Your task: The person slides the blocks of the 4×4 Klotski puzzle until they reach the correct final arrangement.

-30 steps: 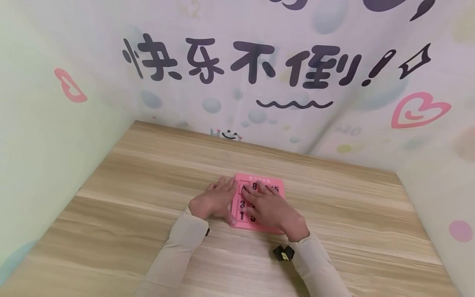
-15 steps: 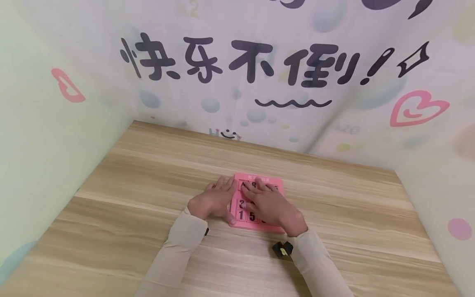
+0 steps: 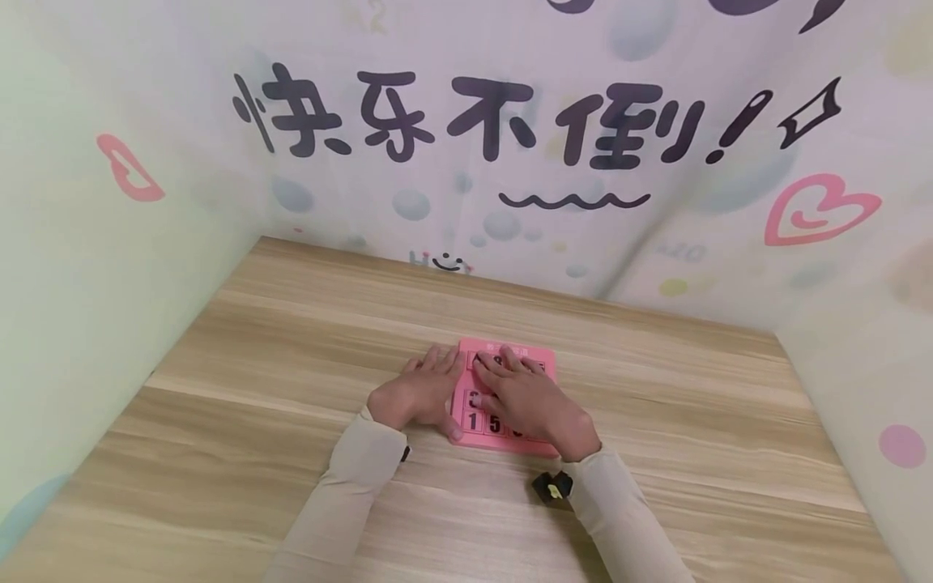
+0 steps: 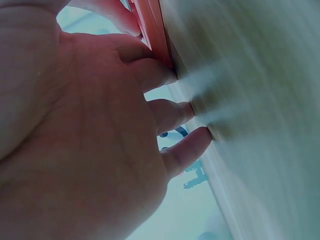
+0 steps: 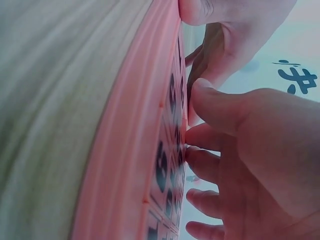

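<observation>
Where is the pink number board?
Head view, below and slightly right of centre: the board lies on the wooden table, left hand at its left side, right hand over its tiles.

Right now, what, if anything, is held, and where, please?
No clear grip: left hand rests against the left edge of the pink puzzle; right hand touches its tiles.

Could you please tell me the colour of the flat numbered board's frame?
The flat numbered board's frame is pink, clearest in the head view.

Pink puzzle board (image 3: 484, 422), black numerals (image 3: 473, 422); tan wood-grain table (image 3: 233, 421); beige sleeves (image 3: 364, 453); white backdrop (image 3: 466, 36), dark lettering (image 3: 492, 129).
</observation>
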The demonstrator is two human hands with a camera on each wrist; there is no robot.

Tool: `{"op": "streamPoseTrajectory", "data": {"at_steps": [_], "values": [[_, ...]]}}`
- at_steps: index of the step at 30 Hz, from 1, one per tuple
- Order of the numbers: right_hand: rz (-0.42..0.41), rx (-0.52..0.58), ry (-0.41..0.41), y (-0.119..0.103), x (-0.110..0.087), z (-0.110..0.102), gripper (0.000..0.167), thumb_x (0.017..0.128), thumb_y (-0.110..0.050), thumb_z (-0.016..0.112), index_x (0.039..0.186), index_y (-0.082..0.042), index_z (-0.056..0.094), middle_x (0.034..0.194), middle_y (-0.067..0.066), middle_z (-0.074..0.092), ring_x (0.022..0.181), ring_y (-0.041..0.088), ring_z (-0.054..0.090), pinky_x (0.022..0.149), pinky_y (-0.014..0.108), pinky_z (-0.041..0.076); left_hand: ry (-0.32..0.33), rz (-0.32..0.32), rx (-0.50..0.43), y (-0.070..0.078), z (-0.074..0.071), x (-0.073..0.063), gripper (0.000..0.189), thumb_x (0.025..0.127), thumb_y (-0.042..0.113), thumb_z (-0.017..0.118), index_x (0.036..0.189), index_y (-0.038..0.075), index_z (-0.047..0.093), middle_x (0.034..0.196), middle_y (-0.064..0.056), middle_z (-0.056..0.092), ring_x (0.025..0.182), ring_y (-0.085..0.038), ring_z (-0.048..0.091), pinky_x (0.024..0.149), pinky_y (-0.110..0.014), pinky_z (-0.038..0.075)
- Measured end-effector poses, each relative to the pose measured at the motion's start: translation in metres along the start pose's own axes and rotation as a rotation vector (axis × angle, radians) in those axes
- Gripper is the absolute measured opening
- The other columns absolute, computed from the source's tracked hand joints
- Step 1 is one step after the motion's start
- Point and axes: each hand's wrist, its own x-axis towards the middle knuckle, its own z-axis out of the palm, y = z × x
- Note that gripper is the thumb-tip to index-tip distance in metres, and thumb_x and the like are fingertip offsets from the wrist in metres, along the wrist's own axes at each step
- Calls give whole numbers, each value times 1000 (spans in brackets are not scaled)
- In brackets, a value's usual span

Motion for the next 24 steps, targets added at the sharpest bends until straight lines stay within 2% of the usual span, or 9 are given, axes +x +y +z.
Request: {"op": "streamPoseTrajectory", "data": {"at_steps": [7,12,24], "values": [[-19,-18,7,-1,-3,1,69,101,-53,46,158,-22,25,164,-3,21,153,30,11,123,53,15,-1,4,3,0,-1,-1,118,74,44,84,159,5,11,167,-11,3,153,-35,-6,124,-52,6],[-65,-59,30,-3,-13,1,65,102,-50,46,157,-22,29,164,-1,24,152,33,15,122,53,18,0,6,2,0,-2,-2,119,74,43,84,159,5,9,167,-11,2,153,-35,-6,124,-52,5],[-91,-88,-12,-17,-34,0,58,102,-51,44,153,-24,39,161,-3,30,151,36,19,121,56,19,-7,2,3,0,-1,-1,119,75,43,83,159,5,8,167,-11,1,153,-35,-6,124,-52,5]]}}
